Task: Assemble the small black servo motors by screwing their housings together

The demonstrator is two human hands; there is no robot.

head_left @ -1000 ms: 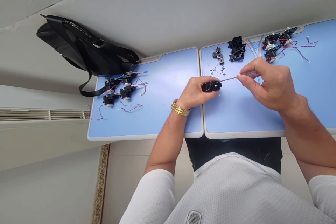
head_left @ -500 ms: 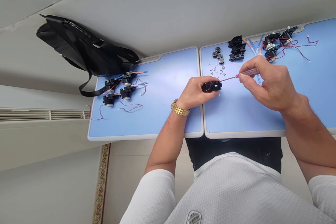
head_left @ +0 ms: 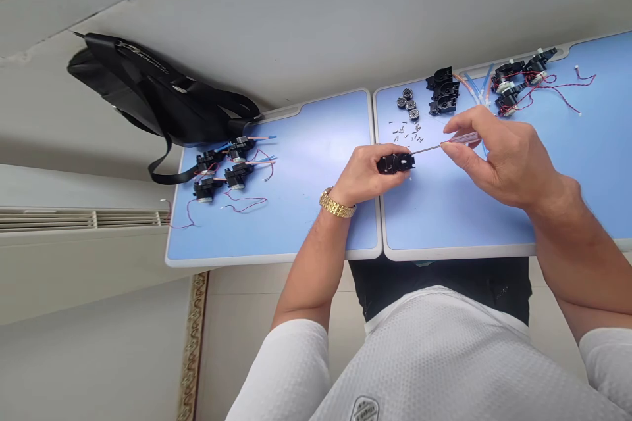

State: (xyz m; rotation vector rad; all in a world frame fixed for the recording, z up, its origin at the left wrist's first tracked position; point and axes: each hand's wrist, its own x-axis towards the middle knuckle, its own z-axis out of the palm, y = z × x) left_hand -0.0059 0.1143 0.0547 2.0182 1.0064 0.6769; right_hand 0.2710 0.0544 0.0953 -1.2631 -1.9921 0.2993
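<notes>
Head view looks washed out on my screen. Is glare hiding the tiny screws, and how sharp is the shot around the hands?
In the head view, pale glare washes the blue mat around the small screws, which remain visible but too tiny for detail; the black housing in the left hand and the screwdriver in the right hand look fairly sharp, though the housing's dark detail is hard to read.

There were two hands, one screwdriver and one black housing between them. Two blue desks carried three more housings, four round motors, four wired motor units at one end, three at the other, one black bag, and too many tiny screws to count.
</notes>
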